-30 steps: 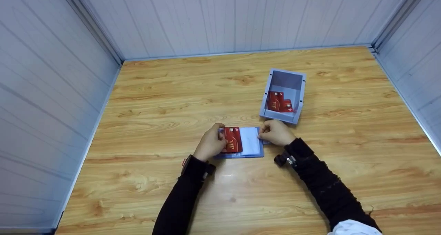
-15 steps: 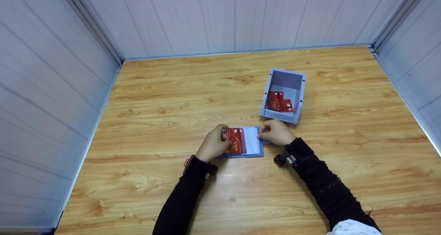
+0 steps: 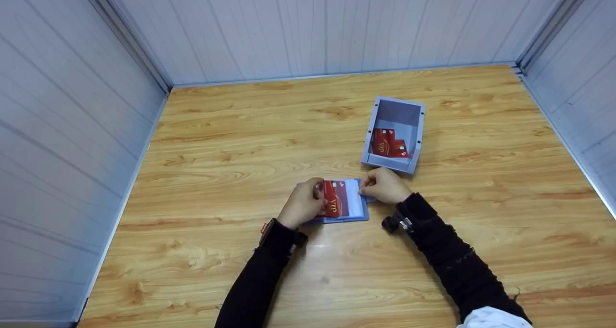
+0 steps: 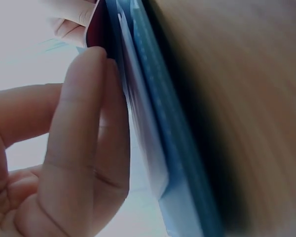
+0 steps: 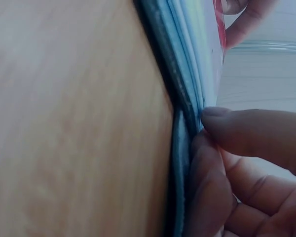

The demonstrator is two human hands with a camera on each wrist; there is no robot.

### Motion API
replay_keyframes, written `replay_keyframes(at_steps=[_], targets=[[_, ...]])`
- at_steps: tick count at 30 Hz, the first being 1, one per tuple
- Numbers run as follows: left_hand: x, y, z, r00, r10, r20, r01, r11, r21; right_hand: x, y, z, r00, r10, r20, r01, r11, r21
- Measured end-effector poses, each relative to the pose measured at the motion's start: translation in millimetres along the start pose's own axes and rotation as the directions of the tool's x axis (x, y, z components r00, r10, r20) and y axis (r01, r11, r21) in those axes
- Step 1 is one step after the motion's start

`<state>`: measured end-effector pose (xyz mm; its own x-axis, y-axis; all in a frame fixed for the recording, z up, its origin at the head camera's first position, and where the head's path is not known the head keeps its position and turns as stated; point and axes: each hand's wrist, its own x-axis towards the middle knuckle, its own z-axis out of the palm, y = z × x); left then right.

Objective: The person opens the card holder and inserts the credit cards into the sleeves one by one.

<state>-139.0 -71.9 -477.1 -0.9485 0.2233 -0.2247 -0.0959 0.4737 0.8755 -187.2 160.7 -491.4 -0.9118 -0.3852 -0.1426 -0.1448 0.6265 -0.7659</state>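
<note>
A blue card holder (image 3: 357, 218) lies open on the table, its translucent pages (image 3: 354, 200) uppermost. My left hand (image 3: 302, 204) pinches a red VIP card (image 3: 330, 191) by its left end over the holder. The card's right part looks paler, covered by a clear sleeve. In the left wrist view, the fingertips (image 4: 91, 61) meet at the dark red card's edge. My right hand (image 3: 385, 185) pinches the right edge of the pages between thumb and fingers, close-up in the right wrist view, where the thumb (image 5: 222, 121) presses on the stacked sleeves (image 5: 187, 44). The holder's left side is mostly hidden by my left hand.
Just beyond my right hand stands a grey open box (image 3: 391, 163) with red VIP cards (image 3: 382, 142) inside. The wooden table (image 3: 231, 135) meets pale panel walls (image 3: 308, 30) at the back and both sides.
My left hand has moved right with the red card, and the card's right part has slid under the clear sleeve. The right hand keeps its grip on the pages.
</note>
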Motion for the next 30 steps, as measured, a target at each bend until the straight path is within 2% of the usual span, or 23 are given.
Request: replay_keyframes(at_steps=[5, 10, 15, 22, 30], targets=[[1.1, 0.7, 3.1, 1.0, -0.011, 0.018, 0.011, 1.0, -0.006, 0.0, 0.2, 0.7, 1.0, 0.009, 0.0, -0.009, 1.0, 0.005], [2.6, 2.2, 6.7, 1.0, 0.018, 0.019, -0.019, 0.999, 0.032, 0.0, 0.3, 1.2, 1.0, 0.022, 0.004, -0.022, 1.0, 0.009], [5.4, 4.9, 10.5, 0.999, 0.019, 0.033, -0.02, 1.0, 0.011, 0.0, 0.5, 1.0, 1.0, 0.022, 0.001, -0.022, 1.0, 0.001], [7.6, 9.1, 13.1, 0.999, 0.045, 0.026, -0.047, 0.995, 0.083, -0.1, -0.3, 0.7, 1.0, 0.005, -0.001, -0.005, 1.0, -0.025], [11.2, 13.1, 14.9, 0.997, 0.068, 0.021, -0.071, 0.979, 0.192, -0.5, -0.6, -0.5, 1.0, -0.009, -0.013, 0.008, 1.0, -0.024]])
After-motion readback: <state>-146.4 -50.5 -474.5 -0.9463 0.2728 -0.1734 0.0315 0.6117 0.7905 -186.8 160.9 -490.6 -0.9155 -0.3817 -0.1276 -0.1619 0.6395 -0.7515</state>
